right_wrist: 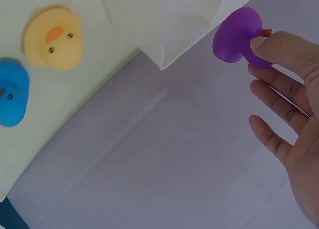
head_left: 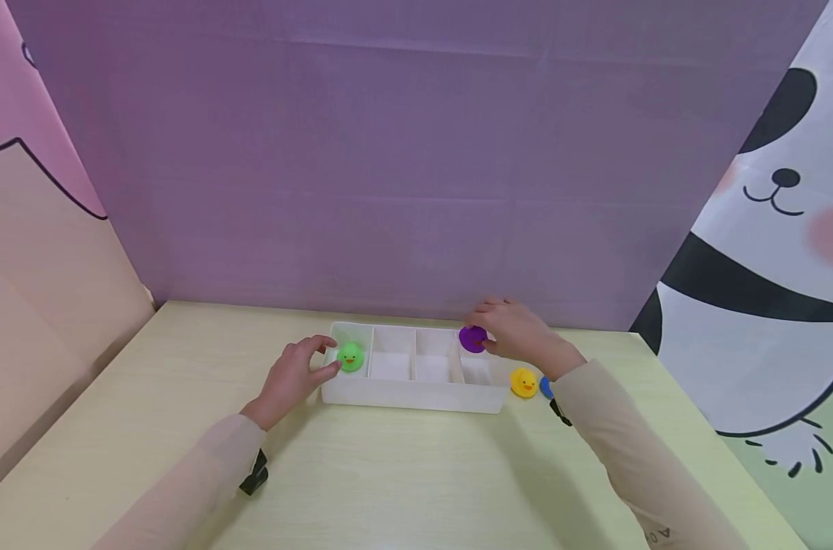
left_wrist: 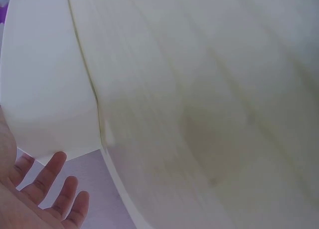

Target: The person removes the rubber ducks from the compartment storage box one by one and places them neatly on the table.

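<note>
A long white divided box point(head_left: 416, 396) stands on the table. A green rubber duck point(head_left: 351, 357) sits in its leftmost compartment. My left hand point(head_left: 294, 378) is at the box's left end, thumb and fingers apart beside the green duck. In the left wrist view, the fingers of that left hand point(left_wrist: 47, 194) are loosely bent near the box's end, with nothing seen in them. Above the rightmost compartment, my right hand point(head_left: 520, 334) pinches a purple rubber duck point(right_wrist: 237, 37) between thumb and fingers. The purple duck's rounded underside point(head_left: 473, 339) shows in the head view.
A yellow rubber duck point(head_left: 523, 383) rests on the table just right of the box. Beside it lies a blue rubber duck point(right_wrist: 12, 94), partly covered by the right sleeve in the head view. A purple cloth backdrop point(head_left: 403, 168) rises behind the table's far edge.
</note>
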{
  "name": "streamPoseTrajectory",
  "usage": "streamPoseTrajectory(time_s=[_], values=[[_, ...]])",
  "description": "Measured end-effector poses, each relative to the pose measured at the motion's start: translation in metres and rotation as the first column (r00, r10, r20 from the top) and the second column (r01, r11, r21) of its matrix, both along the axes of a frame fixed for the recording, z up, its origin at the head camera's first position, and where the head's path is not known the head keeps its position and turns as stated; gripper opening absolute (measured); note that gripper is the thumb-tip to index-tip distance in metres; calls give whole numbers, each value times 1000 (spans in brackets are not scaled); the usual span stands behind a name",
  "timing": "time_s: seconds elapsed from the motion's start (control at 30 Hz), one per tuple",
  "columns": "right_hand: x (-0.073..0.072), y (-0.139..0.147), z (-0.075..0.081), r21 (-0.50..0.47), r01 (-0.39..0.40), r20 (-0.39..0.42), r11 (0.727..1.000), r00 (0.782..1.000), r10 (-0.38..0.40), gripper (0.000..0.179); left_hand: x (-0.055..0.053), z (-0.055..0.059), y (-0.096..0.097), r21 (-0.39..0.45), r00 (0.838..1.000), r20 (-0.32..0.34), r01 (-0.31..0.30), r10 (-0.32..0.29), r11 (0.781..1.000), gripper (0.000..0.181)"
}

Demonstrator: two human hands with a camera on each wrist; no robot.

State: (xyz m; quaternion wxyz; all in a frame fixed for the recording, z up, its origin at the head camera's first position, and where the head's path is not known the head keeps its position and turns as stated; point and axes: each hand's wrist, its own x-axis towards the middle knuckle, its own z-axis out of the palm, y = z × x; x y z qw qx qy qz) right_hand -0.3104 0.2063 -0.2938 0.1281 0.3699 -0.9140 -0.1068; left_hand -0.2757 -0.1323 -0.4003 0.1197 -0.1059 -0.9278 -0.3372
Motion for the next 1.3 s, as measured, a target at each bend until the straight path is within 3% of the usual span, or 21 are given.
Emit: streamPoseTrajectory(time_s=[0.27, 0.57, 0.83, 1.3], values=[[1, 24, 1, -40, 46, 22, 998, 999, -45, 33, 1, 0, 0, 7, 1000, 9, 2, -2, 1000, 39], [2, 50, -3, -55, 147, 78, 988, 987, -143, 33, 0, 0, -1, 0, 1000, 3, -3, 3, 1000, 40], [4, 77, -8, -73, 145, 59, 987, 988, -141, 32, -2, -3, -1, 1, 1000, 7, -7, 7, 1000, 40], [12, 129, -26, -96, 175, 100, 980, 981, -165, 33, -2, -3, 1, 12, 1000, -3, 2, -2, 1000, 39]])
